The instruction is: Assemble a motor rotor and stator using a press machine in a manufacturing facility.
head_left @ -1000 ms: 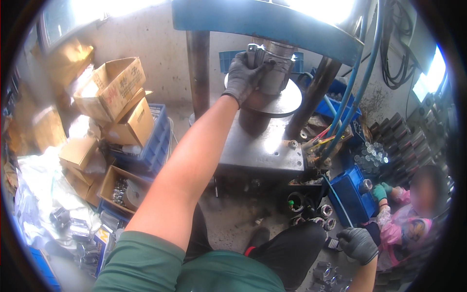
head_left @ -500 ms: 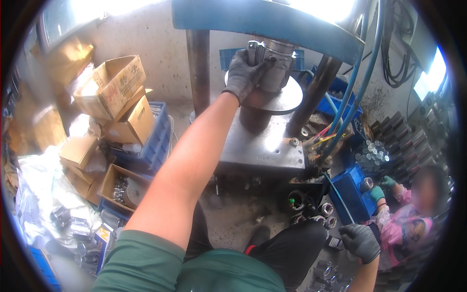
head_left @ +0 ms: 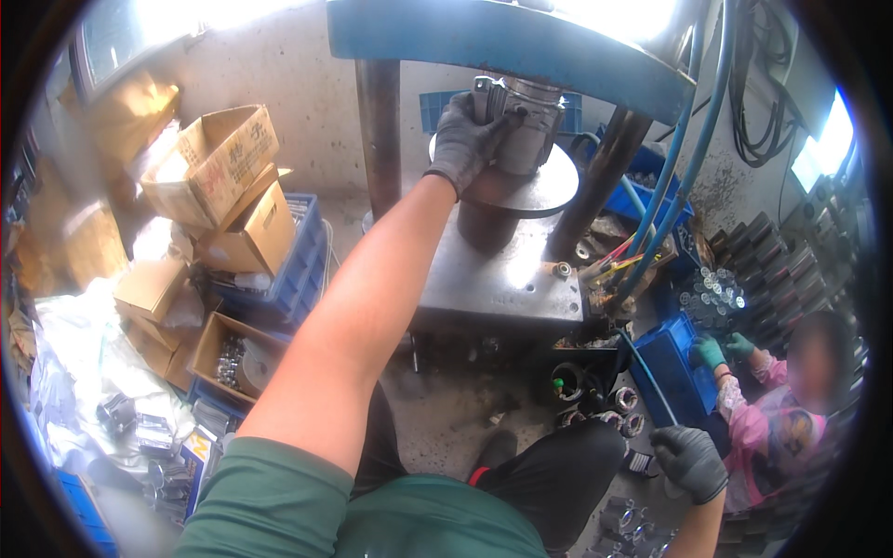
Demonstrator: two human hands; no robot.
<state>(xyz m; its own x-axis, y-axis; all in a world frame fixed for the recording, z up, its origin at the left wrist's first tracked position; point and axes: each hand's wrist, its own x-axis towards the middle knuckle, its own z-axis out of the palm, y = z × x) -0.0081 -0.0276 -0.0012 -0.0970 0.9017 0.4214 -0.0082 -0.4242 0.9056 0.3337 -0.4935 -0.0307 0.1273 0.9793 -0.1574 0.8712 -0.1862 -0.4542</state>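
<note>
L hand [head_left: 468, 139], grey glove, arm stretched up toward 12 o'clock, fingers wrapped round a silver metal part [head_left: 514, 126] standing on the round plate [head_left: 532, 184] of the blue press [head_left: 507, 42]. The part sits upright at plate centre, right under the press head; the thumb side covers its left face. The plate rests on a dark cylinder [head_left: 486, 221], which stands on the steel base block [head_left: 502, 279].

R hand [head_left: 690, 460], dark glove, low at 4 o'clock, fingers curled loosely; cannot tell if it grips anything. Just at its 10 o'clock, metal rings [head_left: 619, 409] lie on the floor.

Blue hoses [head_left: 684, 177] run down the press at 2 o'clock. Blue crate [head_left: 677, 367] at 3 o'clock, w/ another person's green-gloved hands [head_left: 724, 349] at its edge. Cardboard boxes [head_left: 219, 191] stacked at 10 o'clock, one open box w/ metal pieces [head_left: 237, 358] at 8 o'clock.
</note>
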